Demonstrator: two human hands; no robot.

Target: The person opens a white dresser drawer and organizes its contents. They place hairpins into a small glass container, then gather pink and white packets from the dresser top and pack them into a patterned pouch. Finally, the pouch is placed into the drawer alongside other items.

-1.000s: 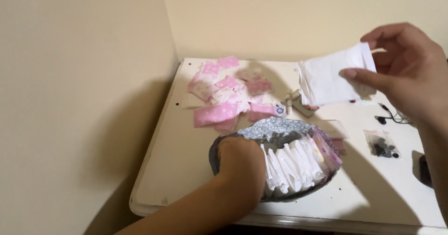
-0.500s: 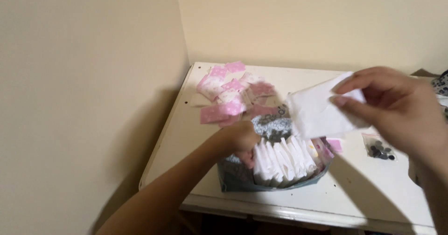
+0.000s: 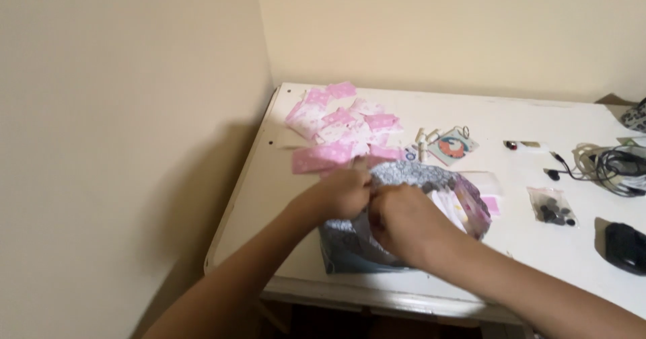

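Note:
A grey patterned fabric pouch (image 3: 410,175) stands near the front edge of the white table (image 3: 511,120), with white folded packets (image 3: 445,203) upright inside it. My left hand (image 3: 340,194) is curled over the pouch's left rim. My right hand (image 3: 404,223) is pushed down into the pouch right beside it, fingers closed among the white packets; it hides what it grips. A pink-patterned packet (image 3: 474,204) leans at the pouch's right end. A loose heap of pink packets (image 3: 336,127) lies behind the pouch, towards the corner.
Walls close the table's left and back sides. On the right lie small tags and tubes (image 3: 444,144), black earphones (image 3: 562,171), a cable bundle (image 3: 616,164), a clear bag of dark beads (image 3: 553,208) and a black object (image 3: 626,245).
My right hand came down from head height with the white packets and went into the pouch beside my left hand. The view shifted right, showing more of the table.

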